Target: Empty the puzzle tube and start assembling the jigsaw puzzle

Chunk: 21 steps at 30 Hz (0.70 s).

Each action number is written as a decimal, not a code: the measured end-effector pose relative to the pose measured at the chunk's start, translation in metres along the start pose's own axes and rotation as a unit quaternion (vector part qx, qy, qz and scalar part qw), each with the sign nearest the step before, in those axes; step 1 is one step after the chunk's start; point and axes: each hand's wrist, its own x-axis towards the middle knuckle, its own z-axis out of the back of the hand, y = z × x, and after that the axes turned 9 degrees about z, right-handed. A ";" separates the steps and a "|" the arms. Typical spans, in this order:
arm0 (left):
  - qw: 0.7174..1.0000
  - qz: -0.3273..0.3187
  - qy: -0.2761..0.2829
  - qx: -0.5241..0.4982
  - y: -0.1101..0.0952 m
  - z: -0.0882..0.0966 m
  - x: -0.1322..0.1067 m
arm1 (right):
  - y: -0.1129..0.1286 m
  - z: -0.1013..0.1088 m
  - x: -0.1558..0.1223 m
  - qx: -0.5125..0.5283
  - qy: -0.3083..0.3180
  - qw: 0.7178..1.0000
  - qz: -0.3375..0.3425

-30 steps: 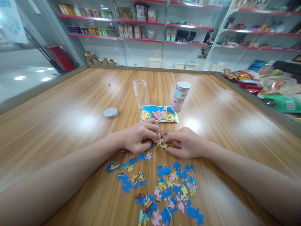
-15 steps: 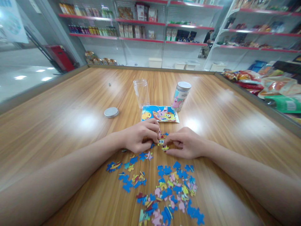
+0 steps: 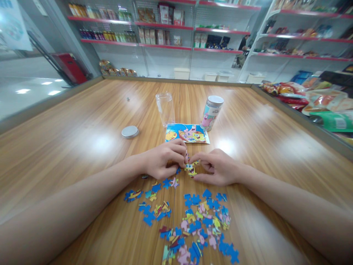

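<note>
Several joined jigsaw puzzle pieces, yellow with cartoon eyes and an open mouth, lie on the table between my hands. My left hand is closed, its curled fingertips on the left edge of this cluster and partly hiding it. From the right, my right hand spans the cluster: the index fingertip touches near its top, the thumb its lower right edge. Loose puzzle pieces, blue, pink and yellow, are spread nearer to me. Just beyond my hands lies a picture sheet with the cartoon figures.
A clear jar without a lid and a labelled can with a silver lid stand behind the sheet. A round metal lid lies at left. Packaged goods are heaped beyond the right table edge; stocked shelves line the back.
The mouth piece has moved up against the eye piece, and the two now look joined. My right index finger has shifted slightly left and up; my left hand has hardly moved.
</note>
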 end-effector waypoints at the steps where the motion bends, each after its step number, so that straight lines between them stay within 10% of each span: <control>1: 1.000 -0.001 -0.002 0.000 0.000 0.000 0.000 | 0.000 0.000 -0.001 0.003 -0.007 1.000 0.003; 21: 1.000 -0.005 -0.011 -0.011 0.005 -0.002 -0.002 | 0.002 0.001 -0.001 -0.022 -0.027 0.997 0.070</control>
